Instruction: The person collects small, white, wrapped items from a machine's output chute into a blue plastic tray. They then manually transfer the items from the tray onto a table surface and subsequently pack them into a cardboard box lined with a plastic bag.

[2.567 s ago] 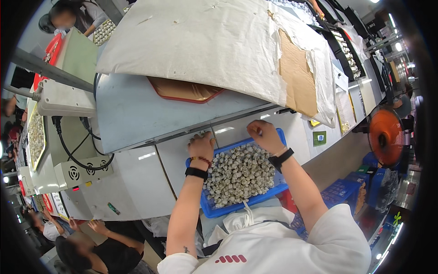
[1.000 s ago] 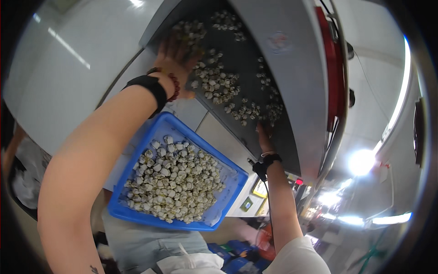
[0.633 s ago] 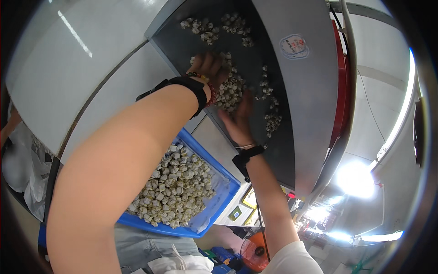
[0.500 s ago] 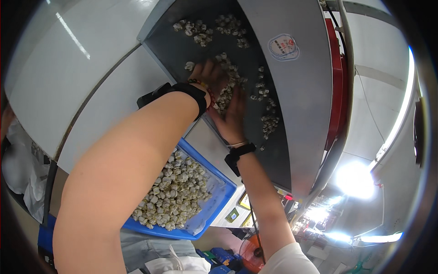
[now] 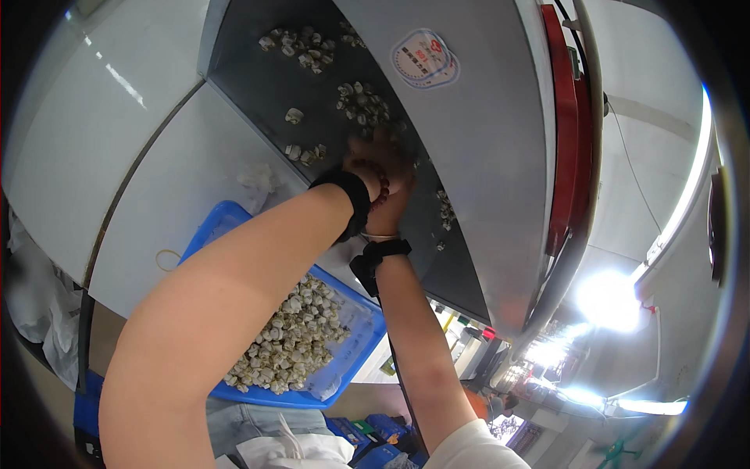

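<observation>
Small, pale, off-white nubbly pieces (image 5: 363, 103) lie in loose clusters on a dark grey surface under a metal hood. My left hand (image 5: 381, 162) reaches over this surface, its fingers stretched toward the nearest cluster; they look apart, though in shadow. My right hand (image 5: 393, 209) comes up under and beside it, crossed by the left hand, so its fingers are mostly hidden. Nothing held shows in either hand. Below my left forearm, a blue tray (image 5: 366, 332) holds a large heap of similar pale pieces (image 5: 293, 344), partly covered by that forearm.
A wide grey metal panel (image 5: 476, 156) slopes over the dark surface on the right, with a red part (image 5: 570, 133) beyond it. White panels (image 5: 156, 172) flank it on the left. Crumpled clear plastic (image 5: 259, 180) lies by the tray. Blue containers (image 5: 375, 438) stand low down.
The view has shifted. My hands have moved closer together, the left now crossing the right. The pieces between them earlier are no longer seen there; clusters lie beyond and to the left.
</observation>
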A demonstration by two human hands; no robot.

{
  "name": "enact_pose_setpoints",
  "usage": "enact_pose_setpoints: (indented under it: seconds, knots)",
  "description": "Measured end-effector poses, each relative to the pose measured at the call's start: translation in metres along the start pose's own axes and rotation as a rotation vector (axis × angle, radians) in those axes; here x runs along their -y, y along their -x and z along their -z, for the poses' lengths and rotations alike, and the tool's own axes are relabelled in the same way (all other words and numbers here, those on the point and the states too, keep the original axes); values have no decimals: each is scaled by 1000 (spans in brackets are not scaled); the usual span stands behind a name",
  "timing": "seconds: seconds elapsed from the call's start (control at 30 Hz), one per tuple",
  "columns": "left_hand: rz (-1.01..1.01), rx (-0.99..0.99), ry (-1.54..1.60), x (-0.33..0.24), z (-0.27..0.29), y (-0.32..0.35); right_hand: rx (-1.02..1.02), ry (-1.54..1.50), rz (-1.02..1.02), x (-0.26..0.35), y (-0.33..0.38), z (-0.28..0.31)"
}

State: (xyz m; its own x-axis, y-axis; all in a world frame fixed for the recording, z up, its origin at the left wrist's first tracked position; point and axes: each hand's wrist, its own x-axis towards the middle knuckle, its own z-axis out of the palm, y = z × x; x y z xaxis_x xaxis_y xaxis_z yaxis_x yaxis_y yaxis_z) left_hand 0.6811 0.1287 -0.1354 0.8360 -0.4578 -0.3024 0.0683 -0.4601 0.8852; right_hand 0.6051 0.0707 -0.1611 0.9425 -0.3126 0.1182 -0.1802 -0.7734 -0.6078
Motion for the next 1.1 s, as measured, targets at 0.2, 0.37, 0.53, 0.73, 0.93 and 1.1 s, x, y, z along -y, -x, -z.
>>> enact_pose_setpoints:
  seconds: [0.2, 0.37, 0.53, 0.73, 0.93, 1.1]
  knots:
    - [-516, -286, -58, -6, 7, 93, -230, -880, -298, 52, 51, 45]
    - [-60, 108, 675, -14, 74, 217, -129, -231, -186, 145, 140, 71]
    - [-98, 275, -4, 34, 107, 266, 231, -33, -168, 162, 193, 59]
    - [-244, 293, -176, 15, 147, 232, 21, 349, -53, 109, 113, 86]
    - [-362, -201, -479, 28, 130, 109, 159, 461, 29, -13, 25, 78]
    - [-175, 4, -756, 32, 102, 33, 221, 254, -141, -54, 8, 53]
